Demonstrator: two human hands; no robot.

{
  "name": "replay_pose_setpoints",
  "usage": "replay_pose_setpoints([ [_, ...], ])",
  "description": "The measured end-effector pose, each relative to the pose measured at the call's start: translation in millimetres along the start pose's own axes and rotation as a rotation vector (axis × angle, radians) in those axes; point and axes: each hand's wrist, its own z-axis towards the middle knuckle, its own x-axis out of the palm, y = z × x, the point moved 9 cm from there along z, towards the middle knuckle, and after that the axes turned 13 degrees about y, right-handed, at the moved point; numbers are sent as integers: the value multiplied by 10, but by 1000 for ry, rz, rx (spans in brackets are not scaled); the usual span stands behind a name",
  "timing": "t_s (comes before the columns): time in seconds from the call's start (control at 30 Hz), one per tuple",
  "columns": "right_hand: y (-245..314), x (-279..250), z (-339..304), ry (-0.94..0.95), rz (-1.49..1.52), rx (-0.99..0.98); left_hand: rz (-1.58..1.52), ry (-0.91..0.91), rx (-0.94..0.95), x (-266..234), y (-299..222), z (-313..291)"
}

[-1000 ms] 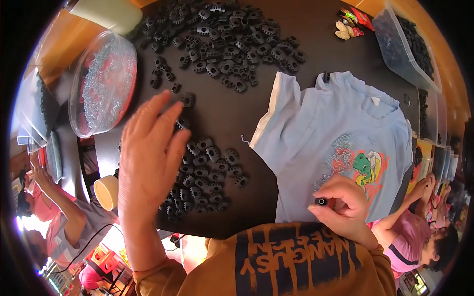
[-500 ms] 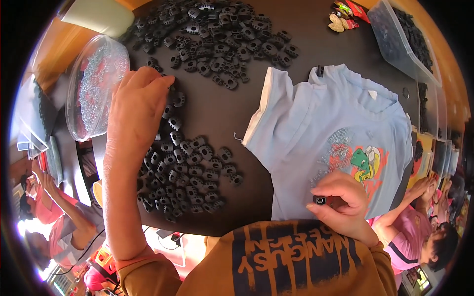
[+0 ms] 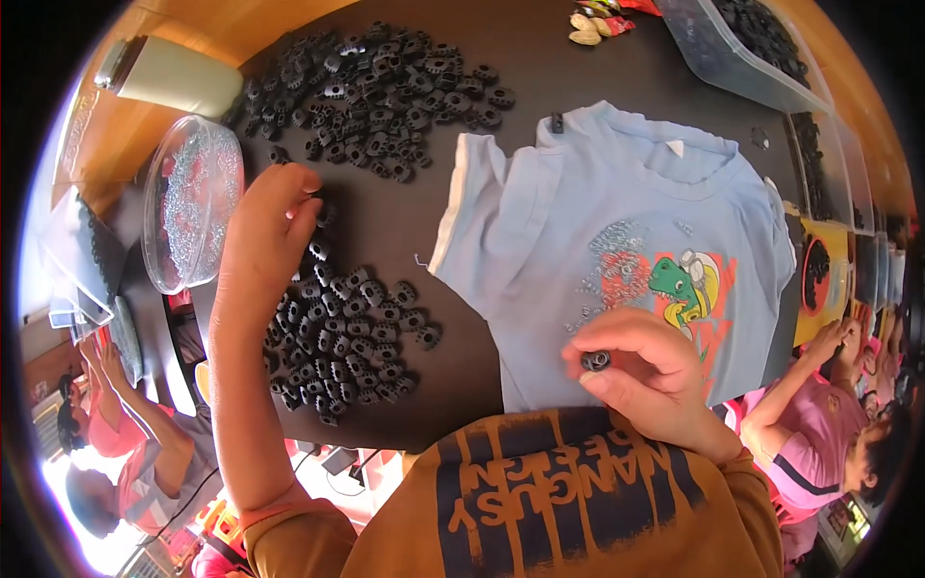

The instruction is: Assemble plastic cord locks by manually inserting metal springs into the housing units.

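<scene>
My right hand point(image 3: 647, 374), low over a light blue T-shirt point(image 3: 540, 279), pinches a small black plastic clip piece point(image 3: 596, 361) between thumb and fingertips; a round coil-like end shows on it. Beside its fingers, tiny silvery springs point(image 3: 617, 252) lie scattered on the shirt's print. My left hand point(image 3: 265, 226) is at the left, fingers curled together between a far heap of black toothed clip pieces point(image 3: 376, 96) and a nearer pile of them point(image 3: 347, 337). Whatever those fingers grip, if anything, is hidden. A round clear dish point(image 3: 154, 226) with many springs stands left of this hand.
A clear plastic bin point(image 3: 694, 48) of black parts stands at the far right, with more containers along that edge. Peanuts point(image 3: 585, 31) and wrapped snacks point(image 3: 626, 8) lie near it. A pale jar point(image 3: 178, 77) lies at the far left. Other people sit on both sides.
My view has shifted, so the table's contents appear moved left. My left fingers have drawn back nearer me from the far heap's edge. My right hand still pinches the clip piece, now turned differently.
</scene>
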Motion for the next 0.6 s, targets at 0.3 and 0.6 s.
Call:
replay_pose_setpoints([
  [0.3,97,-77,-31,8,-45,-78,-817,-77,-143,60,-762,-310],
  [0.6,182,-60,-71,-1,-94,-149,-1265,232,121,490,-1683,-517],
])
